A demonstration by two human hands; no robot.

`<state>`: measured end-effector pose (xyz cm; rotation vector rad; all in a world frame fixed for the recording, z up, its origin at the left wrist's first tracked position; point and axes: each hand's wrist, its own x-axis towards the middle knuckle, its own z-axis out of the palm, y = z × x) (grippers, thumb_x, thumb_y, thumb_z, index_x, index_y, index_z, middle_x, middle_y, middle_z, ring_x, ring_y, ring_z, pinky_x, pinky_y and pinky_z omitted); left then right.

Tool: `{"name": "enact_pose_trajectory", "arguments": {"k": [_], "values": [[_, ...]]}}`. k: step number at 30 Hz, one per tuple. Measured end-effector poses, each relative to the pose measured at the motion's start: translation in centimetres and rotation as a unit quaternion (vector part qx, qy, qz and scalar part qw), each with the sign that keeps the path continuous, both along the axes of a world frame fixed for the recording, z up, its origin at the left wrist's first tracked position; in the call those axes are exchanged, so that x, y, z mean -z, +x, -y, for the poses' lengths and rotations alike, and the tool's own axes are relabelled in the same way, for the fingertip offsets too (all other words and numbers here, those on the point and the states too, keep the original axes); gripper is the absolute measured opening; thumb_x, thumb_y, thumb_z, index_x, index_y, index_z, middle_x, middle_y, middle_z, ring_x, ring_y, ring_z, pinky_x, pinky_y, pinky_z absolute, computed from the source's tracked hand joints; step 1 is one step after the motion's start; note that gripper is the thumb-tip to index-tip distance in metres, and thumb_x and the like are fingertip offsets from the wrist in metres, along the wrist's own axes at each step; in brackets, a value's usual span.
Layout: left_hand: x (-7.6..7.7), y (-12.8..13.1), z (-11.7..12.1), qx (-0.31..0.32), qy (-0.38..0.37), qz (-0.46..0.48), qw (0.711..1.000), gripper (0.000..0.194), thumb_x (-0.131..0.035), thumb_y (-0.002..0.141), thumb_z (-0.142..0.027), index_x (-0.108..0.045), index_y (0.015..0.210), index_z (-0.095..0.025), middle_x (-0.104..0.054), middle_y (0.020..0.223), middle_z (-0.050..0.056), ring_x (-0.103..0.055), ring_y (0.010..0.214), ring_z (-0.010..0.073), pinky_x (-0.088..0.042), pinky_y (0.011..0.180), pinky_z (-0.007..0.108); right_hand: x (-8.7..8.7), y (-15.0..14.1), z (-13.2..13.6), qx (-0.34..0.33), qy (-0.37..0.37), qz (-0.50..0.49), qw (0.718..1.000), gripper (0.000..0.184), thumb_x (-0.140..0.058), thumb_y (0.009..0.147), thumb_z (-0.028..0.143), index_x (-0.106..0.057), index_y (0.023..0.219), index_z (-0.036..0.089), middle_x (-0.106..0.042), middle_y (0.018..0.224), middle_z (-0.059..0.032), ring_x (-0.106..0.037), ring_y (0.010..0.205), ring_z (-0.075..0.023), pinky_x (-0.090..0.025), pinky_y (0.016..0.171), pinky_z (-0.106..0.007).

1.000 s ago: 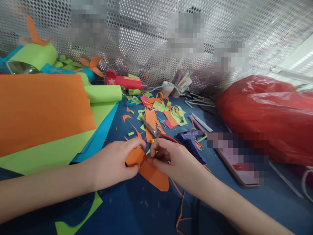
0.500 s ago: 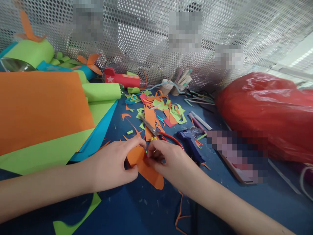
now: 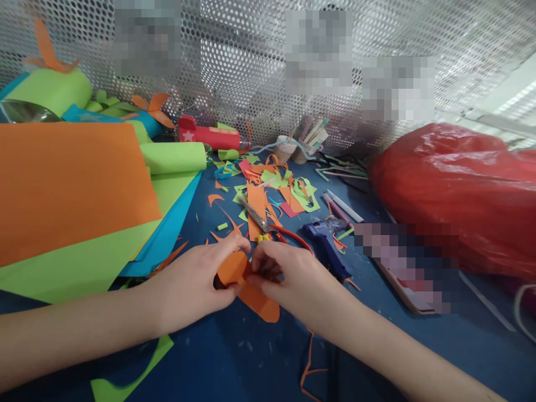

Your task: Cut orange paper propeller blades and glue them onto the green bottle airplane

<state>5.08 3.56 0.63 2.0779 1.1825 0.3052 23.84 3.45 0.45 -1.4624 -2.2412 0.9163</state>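
An orange paper cutout [image 3: 260, 301] with rounded ends is held between my two hands, over the blue table. My left hand [image 3: 205, 276] curls round its left end, thumb below and fingers above. The fingertips of my right hand [image 3: 280, 271] pinch its middle, where the paper looks bent; the exact grip is partly hidden by the fingers. Just beyond my hands lie scissors [image 3: 288, 230] with red handles, blades pointing away to the left. A dark blue glue gun [image 3: 329, 243] rests to the right of my right hand.
Orange, green and blue sheets [image 3: 75, 190] are stacked at the left. Several paper scraps [image 3: 272, 184] litter the middle. Behind them lies a red paper-covered bottle [image 3: 209, 135] beside cups of sticks [image 3: 307, 146]. A red plastic bag [image 3: 452, 195] bulges at the right, before a perforated metal wall [image 3: 251, 72].
My left thumb has moved up slightly, nearer the right fingertips, and the left forearm has shifted down a little. Both hands keep hold of the orange cutout.
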Motion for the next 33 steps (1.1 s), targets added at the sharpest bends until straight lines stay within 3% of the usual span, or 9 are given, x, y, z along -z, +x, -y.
{"name": "enact_pose_trajectory", "arguments": {"k": [6,11,17,22,28,33], "values": [[0.1,-0.1,-0.1,-0.011,-0.004,-0.01,1.0,0.044,-0.055,0.078,-0.022,-0.046,0.12,-0.03,-0.067,0.105,0.001,-0.064,0.089,0.0242,-0.046,0.07,0.031,-0.7,0.0,0.0,0.002,-0.005,0.012,1.0,0.026,-0.063,0.071,-0.002,-0.051,0.071,0.02,-0.061,0.072,0.0023,-0.061,0.065,-0.0128,-0.046,0.059,-0.022],[-0.1,-0.1,-0.2,-0.019,-0.014,-0.007,1.0,0.04,-0.056,0.078,-0.023,-0.047,0.117,-0.03,-0.067,0.101,0.0,-0.064,0.084,0.0224,-0.046,0.067,0.029,-0.8,-0.2,0.1,0.019,-0.003,0.029,0.999,0.024,-0.065,0.074,0.003,-0.05,0.07,0.021,-0.061,0.071,0.002,-0.06,0.064,-0.0141,-0.045,0.059,-0.024],[0.2,0.0,-0.3,-0.019,-0.014,-0.009,1.0,0.041,-0.056,0.078,-0.025,-0.046,0.118,-0.031,-0.067,0.103,0.0,-0.065,0.083,0.0221,-0.046,0.064,0.028,-0.8,-0.4,0.4,0.022,0.04,0.067,0.997,0.025,-0.063,0.074,0.003,-0.047,0.068,0.021,-0.057,0.065,0.0038,-0.053,0.058,-0.0122,-0.039,0.053,-0.022],[0.1,0.0,-0.1,-0.02,-0.012,0.013,1.0,0.042,-0.056,0.077,-0.021,-0.047,0.118,-0.03,-0.068,0.097,0.0,-0.065,0.088,0.0231,-0.047,0.068,0.029,-0.1,-0.5,0.7,-0.013,0.118,0.094,0.988,0.027,-0.054,0.071,-0.002,-0.042,0.068,0.022,-0.053,0.067,0.0031,-0.05,0.056,-0.0124,-0.037,0.052,-0.023],[0.4,-0.2,-0.5,-0.034,-0.032,0.018,0.999,0.042,-0.05,0.076,-0.021,-0.045,0.117,-0.028,-0.063,0.072,-0.004,-0.058,0.057,0.0165,-0.044,0.056,0.027,0.4,-0.5,0.8,-0.025,0.119,0.085,0.989,0.03,-0.051,0.066,-0.004,-0.038,0.068,0.023,-0.05,0.066,0.0039,-0.048,0.057,-0.0124,-0.037,0.053,-0.024],[0.4,-0.3,-0.8,-0.029,-0.03,0.008,0.999,0.044,-0.047,0.079,-0.024,-0.042,0.123,-0.025,-0.058,0.066,-0.005,-0.052,0.051,0.0151,-0.041,0.054,0.027,0.1,-0.5,0.6,-0.006,0.094,0.077,0.993,0.031,-0.055,0.068,-0.004,-0.038,0.066,0.022,-0.049,0.064,0.0048,-0.047,0.055,-0.0112,-0.035,0.053,-0.023]]}}
